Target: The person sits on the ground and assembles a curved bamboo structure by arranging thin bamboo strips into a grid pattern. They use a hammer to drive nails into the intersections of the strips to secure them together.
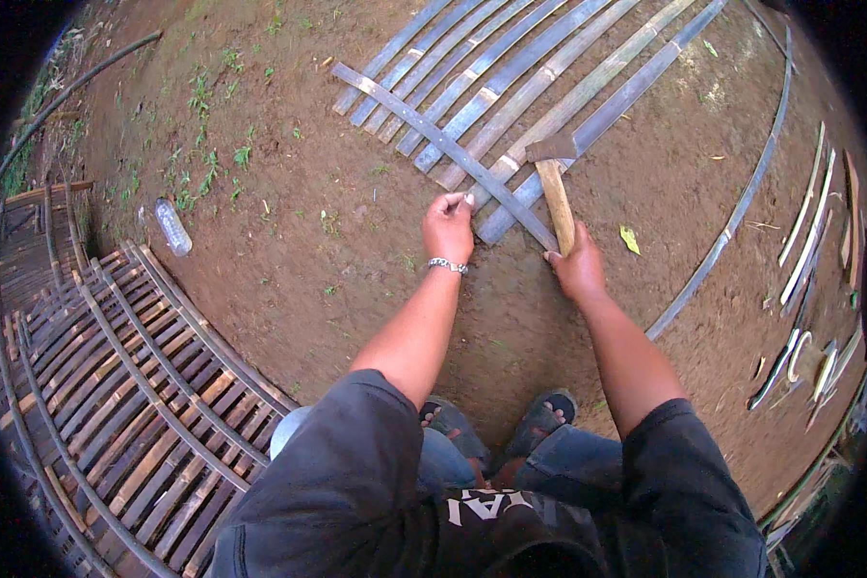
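My right hand grips the light wooden handle of a hammer. Its dark metal head lies over the bamboo slats. Beside the near end of the slats is my left hand, fingers curled and pressed together at the crosspiece; whatever they pinch is too small or hidden to make out. The flat bamboo crosspiece runs diagonally over the near ends of several long bamboo slats, which lie side by side on the soil. My right thumb is close to the near end of this crosspiece.
Bare brown soil surrounds my sandalled feet. At the left stands a finished-looking bamboo slat panel, with a plastic bottle beyond it. A long bamboo strip curves along the right, near scattered offcuts. A yellow leaf lies nearby.
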{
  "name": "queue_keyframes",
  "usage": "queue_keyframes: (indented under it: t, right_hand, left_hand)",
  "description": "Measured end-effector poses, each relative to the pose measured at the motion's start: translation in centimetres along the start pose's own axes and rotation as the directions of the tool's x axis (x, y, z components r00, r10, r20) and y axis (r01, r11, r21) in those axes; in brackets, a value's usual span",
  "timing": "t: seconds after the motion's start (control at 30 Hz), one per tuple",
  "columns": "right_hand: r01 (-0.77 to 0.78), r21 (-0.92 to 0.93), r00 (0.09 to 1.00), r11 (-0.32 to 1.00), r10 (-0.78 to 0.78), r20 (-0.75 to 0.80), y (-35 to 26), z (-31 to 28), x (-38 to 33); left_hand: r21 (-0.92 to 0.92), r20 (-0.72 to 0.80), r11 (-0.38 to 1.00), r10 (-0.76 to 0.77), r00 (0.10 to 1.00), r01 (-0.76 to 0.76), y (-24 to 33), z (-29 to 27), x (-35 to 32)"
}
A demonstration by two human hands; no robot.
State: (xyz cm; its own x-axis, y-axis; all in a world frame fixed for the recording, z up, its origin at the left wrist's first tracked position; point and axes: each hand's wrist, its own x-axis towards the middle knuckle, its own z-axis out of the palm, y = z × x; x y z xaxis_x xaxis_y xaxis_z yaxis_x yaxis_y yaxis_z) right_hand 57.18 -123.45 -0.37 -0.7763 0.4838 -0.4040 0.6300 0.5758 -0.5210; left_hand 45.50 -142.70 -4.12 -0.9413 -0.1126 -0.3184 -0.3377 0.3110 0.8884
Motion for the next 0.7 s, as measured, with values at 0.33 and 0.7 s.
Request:
queue_keyframes:
  t: [0.33,0.7]
  right_hand:
    - [0.014,0.044,0.999,0.999,-0.015,0.028,0.9,0.7,0.5]
    - [0.02,0.087,0.999,0.996,-0.022,0.024,0.3,-0.1,0.3]
  left_hand:
    - [0.237,-0.13,0.93,0.316,0.94,-0.28,-0.8,2.7,-2.1]
    - [0.362,-0.079,0.846,0.447,0.891,-0.392,-0.4,3.0,-1.4]
